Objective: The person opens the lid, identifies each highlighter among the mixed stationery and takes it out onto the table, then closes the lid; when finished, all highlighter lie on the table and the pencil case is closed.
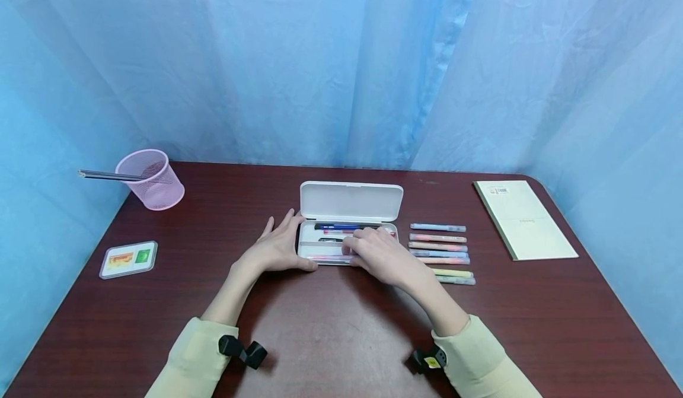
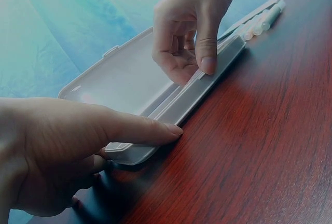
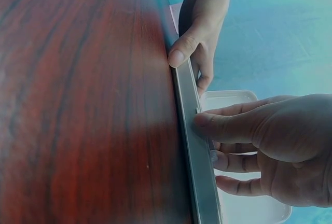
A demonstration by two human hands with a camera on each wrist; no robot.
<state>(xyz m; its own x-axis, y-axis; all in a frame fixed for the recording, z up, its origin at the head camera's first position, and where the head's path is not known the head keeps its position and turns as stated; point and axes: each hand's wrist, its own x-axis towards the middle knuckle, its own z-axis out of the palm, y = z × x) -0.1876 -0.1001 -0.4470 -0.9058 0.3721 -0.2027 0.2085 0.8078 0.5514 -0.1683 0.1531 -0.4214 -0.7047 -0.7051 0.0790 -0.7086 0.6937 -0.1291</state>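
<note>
A white pencil case [image 1: 352,201] lies with its lid raised, and several pens, among them a blue pen [image 1: 341,227], are in its back part. My left hand [image 1: 277,247] holds the case's left end, thumb along the front wall and fingers spread toward the back corner. My right hand [image 1: 381,255] reaches over the case's right half. Its thumb and fingers pinch a pale pink pen [image 1: 331,258] lying in the front compartment, close along the front rim. The right hand hides part of the pens.
Right of the case lies a column of several pastel pens [image 1: 437,238], with a pale notebook [image 1: 525,220] farther right. At left stand a pink mesh pen cup [image 1: 157,190], tipped somewhat, with dark sticks [image 1: 109,175], and a small clear-lidded flat box [image 1: 128,260]. Blue curtains [image 1: 267,77] border the table.
</note>
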